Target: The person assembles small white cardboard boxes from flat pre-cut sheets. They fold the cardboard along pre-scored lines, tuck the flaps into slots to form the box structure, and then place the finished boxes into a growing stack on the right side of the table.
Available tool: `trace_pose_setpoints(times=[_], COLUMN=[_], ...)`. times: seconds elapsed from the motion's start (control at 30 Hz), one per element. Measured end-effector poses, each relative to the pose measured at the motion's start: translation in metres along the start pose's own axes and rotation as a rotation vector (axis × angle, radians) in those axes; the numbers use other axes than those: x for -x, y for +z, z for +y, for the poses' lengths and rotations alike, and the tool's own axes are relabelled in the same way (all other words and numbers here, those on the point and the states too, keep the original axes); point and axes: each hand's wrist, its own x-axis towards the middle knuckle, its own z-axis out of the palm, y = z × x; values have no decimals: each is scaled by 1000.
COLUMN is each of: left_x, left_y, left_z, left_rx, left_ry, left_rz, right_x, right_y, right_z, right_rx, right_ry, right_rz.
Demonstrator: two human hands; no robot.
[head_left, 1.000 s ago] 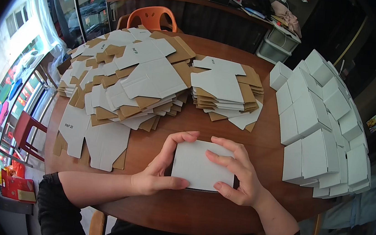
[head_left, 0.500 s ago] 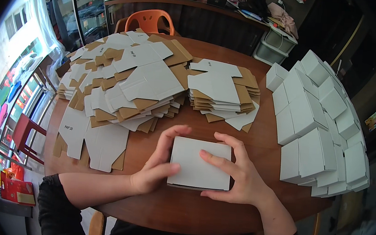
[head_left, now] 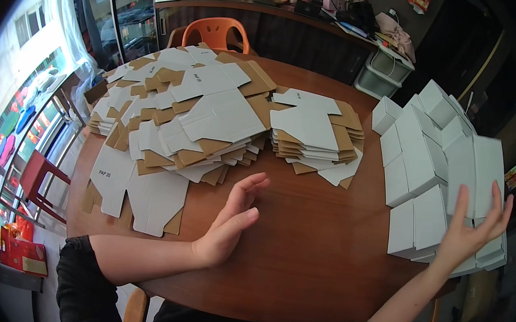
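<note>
- Task object: a white box point(head_left: 491, 161), situated at the near right part of the box stack, far over on the person's right and well apart from the left hand.
- The right hand point(head_left: 471, 237) reaches out to this box and grasps it from the near side, the thumb on the left and the other fingers spread over the right. The box rises beyond the fingertips; its underside is hidden, so whether it rests on its neighbours cannot be told.
- The left hand point(head_left: 229, 226) is released and empty, poised over the table point(head_left: 318, 246) in front of the torso, palm turned toward the right, fingers gently curved, thumb apart from them.
- The box stack point(head_left: 396, 175) consists of folded white boxes, piled in tiers along the right edge of the table, just beside the right hand.
- A large pile of flat blanks point(head_left: 225, 118), white on one face and brown on the other, spreads over the left half of the table, beyond the left hand.
- A smaller pile of blanks point(head_left: 304, 127) lies between the large pile and the box stack.
- Background: an orange chair point(head_left: 216, 28) stands at the far edge of the table.
</note>
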Motion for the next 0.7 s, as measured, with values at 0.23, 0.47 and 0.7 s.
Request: trace_pose_setpoints(times=[0.23, 0.47, 0.7], left_x=[0, 0, 0], left_y=[-1, -5, -7], left_z=[-2, -2, -4], left_rx=[3, -6, -9], left_ry=[27, 47, 61], left_rz=[-66, -119, -132], right_x=[12, 12, 9], right_y=[7, 4, 3], right_z=[107, 126, 85], right_rx=[179, 360, 350], right_ry=[110, 70, 67], right_rz=[-175, -130, -10])
